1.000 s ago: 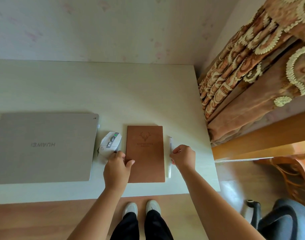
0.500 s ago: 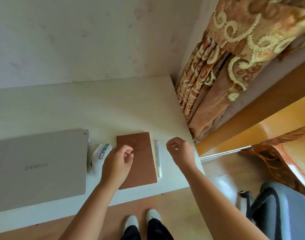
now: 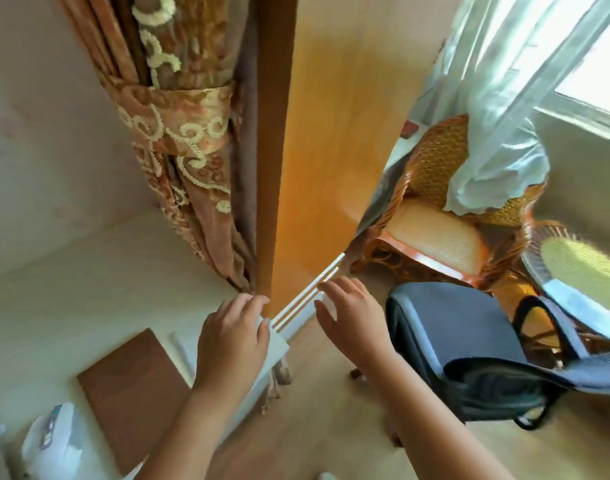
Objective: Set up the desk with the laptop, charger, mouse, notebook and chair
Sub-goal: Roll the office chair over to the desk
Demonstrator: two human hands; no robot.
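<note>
While the flat brown leather-look notebook (image 3: 123, 393) and the white plastic mouse (image 3: 52, 441) already lie near the pale desk's (image 3: 71, 299) front right corner, the dark blue mesh office chair (image 3: 469, 348) stands off to the right, apart from the desk. Both the left hand (image 3: 232, 336) and the right hand (image 3: 353, 317) are spread and hold nothing, fingers loose, near that corner. Laptop and charger are out of view. The chair looks to be what is left.

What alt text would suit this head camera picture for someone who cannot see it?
Two bare hands, left and right, reach open and empty towards a dark office chair on the floor. A brown notebook and white mouse lie on the desk.
</note>
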